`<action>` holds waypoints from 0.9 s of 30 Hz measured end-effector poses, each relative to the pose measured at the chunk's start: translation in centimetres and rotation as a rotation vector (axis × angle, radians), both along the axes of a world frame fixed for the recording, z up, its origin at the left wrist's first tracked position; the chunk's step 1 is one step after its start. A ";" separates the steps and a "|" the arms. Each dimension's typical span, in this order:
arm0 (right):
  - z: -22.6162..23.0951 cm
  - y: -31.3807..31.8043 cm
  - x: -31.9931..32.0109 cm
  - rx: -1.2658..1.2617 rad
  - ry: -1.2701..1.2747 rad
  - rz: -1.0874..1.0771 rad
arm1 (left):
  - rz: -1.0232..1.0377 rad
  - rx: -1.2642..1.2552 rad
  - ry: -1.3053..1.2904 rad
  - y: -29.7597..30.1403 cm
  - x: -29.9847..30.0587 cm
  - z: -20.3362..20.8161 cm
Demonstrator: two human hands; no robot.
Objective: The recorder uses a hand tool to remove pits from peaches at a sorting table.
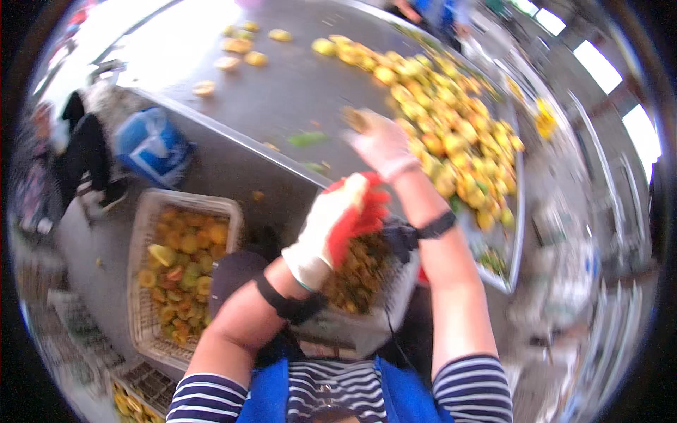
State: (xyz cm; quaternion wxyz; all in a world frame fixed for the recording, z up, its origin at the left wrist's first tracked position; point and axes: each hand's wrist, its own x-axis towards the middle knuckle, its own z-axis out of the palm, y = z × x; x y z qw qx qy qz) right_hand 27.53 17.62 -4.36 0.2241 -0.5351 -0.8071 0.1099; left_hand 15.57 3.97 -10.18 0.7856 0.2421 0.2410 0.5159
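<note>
A heap of round yellow-orange fruit (pixel 455 144) lies on the grey metal table (pixel 282 84), just right of the blurred, pale-gloved right hand (pixel 381 144), the nearer one. The red-and-white-gloved left hand (pixel 340 220) has curled fingers; whether either grips anything cannot be told.

"What is the desk (pixel 303 77) showing?"
"Smooth metal, gleaming toward the upper left."
"And the lower-left crate (pixel 194 199)?"
"It's showing matt plastic; the red-and-white glove (pixel 326 227) is looking clothlike."
</note>
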 end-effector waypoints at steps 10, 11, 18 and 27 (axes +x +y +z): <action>-9.7 9.7 7.4 -0.260 -0.395 -0.324 | 0.033 -0.014 0.111 1.7 -0.6 2.4; -9.6 9.1 7.9 -0.273 -0.372 -0.303 | 0.018 -0.048 0.119 1.7 -0.5 2.0; -6.5 -4.9 10.9 -0.232 0.833 -0.176 | 0.147 0.057 0.257 1.3 0.7 1.3; -9.4 -14.2 11.0 -0.225 0.998 -0.140 | -0.042 0.198 0.365 -0.7 4.2 0.3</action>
